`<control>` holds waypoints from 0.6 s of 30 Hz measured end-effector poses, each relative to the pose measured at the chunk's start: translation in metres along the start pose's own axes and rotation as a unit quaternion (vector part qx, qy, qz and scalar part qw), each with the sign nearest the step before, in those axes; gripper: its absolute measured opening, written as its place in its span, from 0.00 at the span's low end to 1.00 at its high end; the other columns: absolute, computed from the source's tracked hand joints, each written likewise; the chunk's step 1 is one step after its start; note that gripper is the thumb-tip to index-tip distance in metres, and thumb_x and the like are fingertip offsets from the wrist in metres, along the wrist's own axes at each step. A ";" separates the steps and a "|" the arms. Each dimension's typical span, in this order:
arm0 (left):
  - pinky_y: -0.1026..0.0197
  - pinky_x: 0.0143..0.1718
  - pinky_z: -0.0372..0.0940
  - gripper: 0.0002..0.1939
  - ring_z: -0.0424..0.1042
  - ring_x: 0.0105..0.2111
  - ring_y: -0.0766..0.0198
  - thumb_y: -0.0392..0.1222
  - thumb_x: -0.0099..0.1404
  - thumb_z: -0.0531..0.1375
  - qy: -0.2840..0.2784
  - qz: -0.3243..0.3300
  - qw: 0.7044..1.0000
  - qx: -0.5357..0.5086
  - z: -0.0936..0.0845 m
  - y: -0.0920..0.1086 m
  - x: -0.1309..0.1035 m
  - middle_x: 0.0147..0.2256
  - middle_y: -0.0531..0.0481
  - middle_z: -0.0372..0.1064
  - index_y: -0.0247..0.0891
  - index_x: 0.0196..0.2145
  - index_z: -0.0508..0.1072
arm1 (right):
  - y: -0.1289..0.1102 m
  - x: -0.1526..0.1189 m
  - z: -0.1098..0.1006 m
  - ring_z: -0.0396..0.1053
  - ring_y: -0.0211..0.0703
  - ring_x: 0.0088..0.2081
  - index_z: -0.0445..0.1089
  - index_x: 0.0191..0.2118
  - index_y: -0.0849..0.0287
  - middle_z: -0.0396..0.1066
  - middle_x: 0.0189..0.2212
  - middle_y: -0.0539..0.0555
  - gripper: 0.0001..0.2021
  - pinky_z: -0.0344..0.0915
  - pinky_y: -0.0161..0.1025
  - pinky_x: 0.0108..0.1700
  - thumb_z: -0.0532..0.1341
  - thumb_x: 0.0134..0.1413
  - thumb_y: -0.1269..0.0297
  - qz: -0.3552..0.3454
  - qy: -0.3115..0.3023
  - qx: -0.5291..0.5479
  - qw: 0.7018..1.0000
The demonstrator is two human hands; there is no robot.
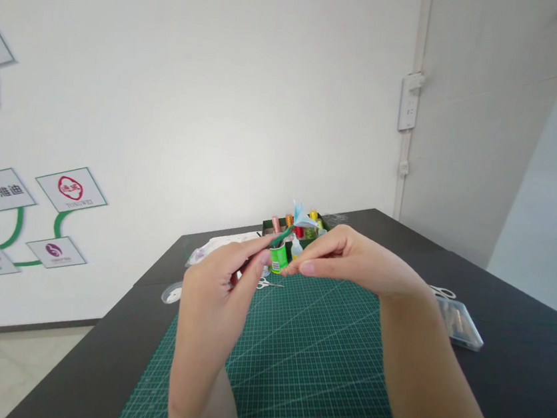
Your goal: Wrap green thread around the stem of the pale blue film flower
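Observation:
My left hand point(222, 283) is raised above the cutting mat, its thumb and fingers pinching a green stem point(282, 235). At the stem's far end spread pale blue, translucent petals point(302, 217), like an artificial flower. Close to its right, my right hand point(353, 261) is bent at the wrist with thumb and fingertips pressed together. Whatever lies between those fingertips is too small to tell. Behind the hands stands a bright green container point(279, 259), partly covered by them.
A green gridded cutting mat point(292, 351) lies on the black table point(514, 296). Small scissors point(270, 284) rest on it. At the back sits a dark box point(324, 224) with coloured spools. A clear case point(461, 325) and white-handled scissors point(444, 292) lie right, a round dish point(172, 292) left.

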State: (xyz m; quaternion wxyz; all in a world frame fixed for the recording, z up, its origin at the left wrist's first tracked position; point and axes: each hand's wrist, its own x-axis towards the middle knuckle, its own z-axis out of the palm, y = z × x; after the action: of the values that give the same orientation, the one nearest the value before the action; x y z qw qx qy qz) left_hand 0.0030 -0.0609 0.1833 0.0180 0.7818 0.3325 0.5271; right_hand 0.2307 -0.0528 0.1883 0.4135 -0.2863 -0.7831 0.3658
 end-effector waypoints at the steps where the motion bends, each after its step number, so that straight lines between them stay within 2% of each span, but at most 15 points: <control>1: 0.61 0.32 0.71 0.14 0.79 0.34 0.61 0.40 0.71 0.62 0.011 -0.006 1.000 -0.001 0.001 -0.001 0.001 0.41 0.52 0.84 0.52 0.49 0.84 | -0.001 0.000 0.001 0.61 0.35 0.26 0.85 0.41 0.56 0.72 0.22 0.49 0.13 0.57 0.36 0.29 0.67 0.61 0.55 -0.002 0.008 -0.003 1.000; 4: 0.63 0.27 0.69 0.11 0.75 0.26 0.65 0.41 0.70 0.63 0.063 -0.035 0.997 -0.009 0.003 -0.004 0.004 0.34 0.53 0.83 0.50 0.46 0.85 | -0.003 -0.003 0.003 0.54 0.33 0.22 0.85 0.42 0.58 0.64 0.19 0.46 0.14 0.52 0.36 0.25 0.66 0.62 0.54 -0.027 0.076 -0.006 0.997; 7: 0.64 0.24 0.68 0.10 0.75 0.25 0.65 0.43 0.69 0.64 0.121 -0.075 0.989 -0.023 0.005 -0.008 0.007 0.32 0.52 0.82 0.46 0.44 0.86 | -0.004 -0.007 0.005 0.52 0.33 0.21 0.85 0.39 0.57 0.61 0.18 0.46 0.13 0.51 0.37 0.24 0.66 0.62 0.55 -0.077 0.212 -0.007 0.974; 10: 0.64 0.26 0.70 0.10 0.76 0.27 0.64 0.44 0.68 0.65 0.146 -0.093 0.984 -0.031 0.006 -0.010 0.008 0.31 0.51 0.82 0.44 0.44 0.86 | -0.003 -0.009 0.005 0.53 0.35 0.21 0.83 0.32 0.55 0.60 0.17 0.47 0.13 0.53 0.39 0.25 0.66 0.62 0.55 -0.114 0.343 -0.043 0.931; 14: 0.65 0.26 0.69 0.10 0.75 0.27 0.65 0.45 0.68 0.65 0.145 -0.090 0.985 -0.037 0.007 -0.012 0.007 0.31 0.51 0.82 0.45 0.44 0.86 | 0.000 -0.003 0.008 0.58 0.39 0.24 0.82 0.39 0.54 0.63 0.20 0.48 0.09 0.55 0.41 0.29 0.64 0.65 0.60 -0.144 0.497 -0.106 0.849; 16: 0.65 0.25 0.67 0.10 0.74 0.26 0.65 0.45 0.68 0.65 0.141 -0.088 0.985 -0.040 0.008 -0.012 0.007 0.32 0.51 0.82 0.45 0.44 0.86 | 0.003 0.002 0.011 0.64 0.41 0.29 0.80 0.42 0.54 0.68 0.25 0.49 0.07 0.61 0.42 0.35 0.62 0.66 0.64 -0.166 0.539 -0.127 0.816; 18: 0.65 0.24 0.66 0.11 0.73 0.25 0.66 0.45 0.68 0.65 0.138 -0.087 0.986 -0.042 0.009 -0.012 0.008 0.32 0.51 0.82 0.45 0.44 0.86 | 0.005 0.008 0.015 0.71 0.44 0.36 0.78 0.42 0.55 0.73 0.32 0.51 0.07 0.65 0.44 0.44 0.61 0.66 0.66 -0.182 0.548 -0.143 0.804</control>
State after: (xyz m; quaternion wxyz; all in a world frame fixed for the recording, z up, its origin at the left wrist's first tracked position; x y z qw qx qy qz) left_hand 0.0059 -0.0446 0.1813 0.0511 0.6684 0.3761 0.6396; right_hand 0.2149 -0.0493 0.1819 0.7871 -0.3468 -0.5076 -0.0502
